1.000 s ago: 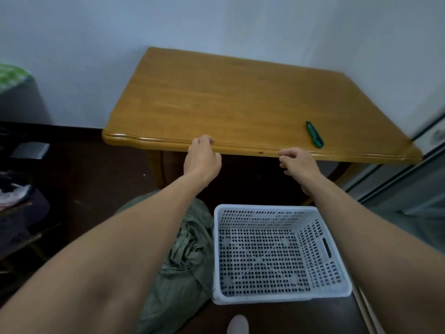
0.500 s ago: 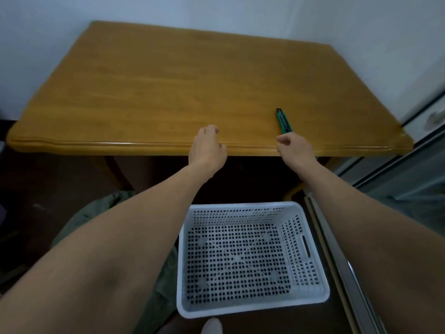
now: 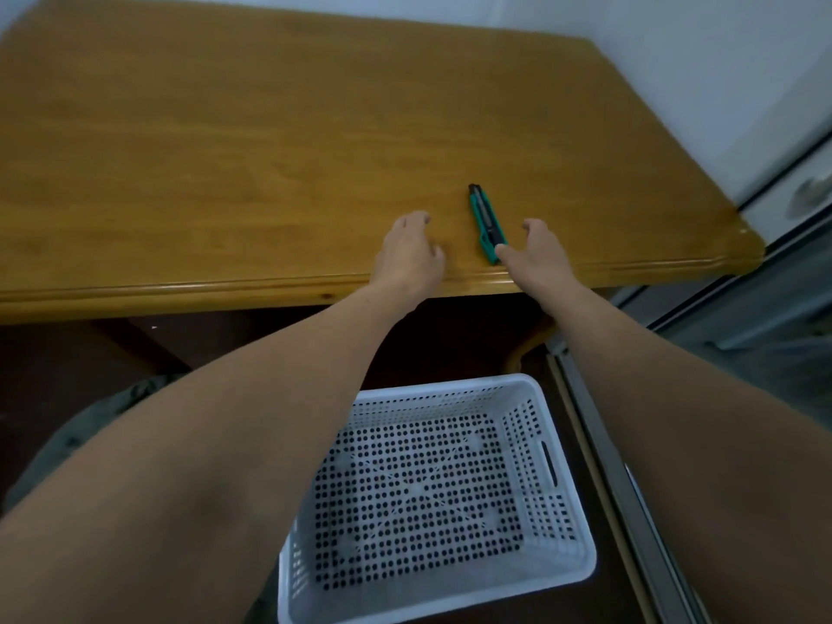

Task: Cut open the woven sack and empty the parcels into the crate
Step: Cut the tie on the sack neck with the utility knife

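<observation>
While left hand (image 3: 407, 256) and right hand (image 3: 538, 254) hover, fingers (image 3: 533, 226) wide, the cutter (image 3: 486, 222) lies between them.

Table (image 3: 225, 150) glossy varnished wood; crate (image 3: 562, 574) white perforated plastic; knife (image 3: 485, 220) teal plastic.

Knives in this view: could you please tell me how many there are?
1. The knife lies on the table near its front edge, between the left hand and the right hand. Others could be out of view.
</observation>
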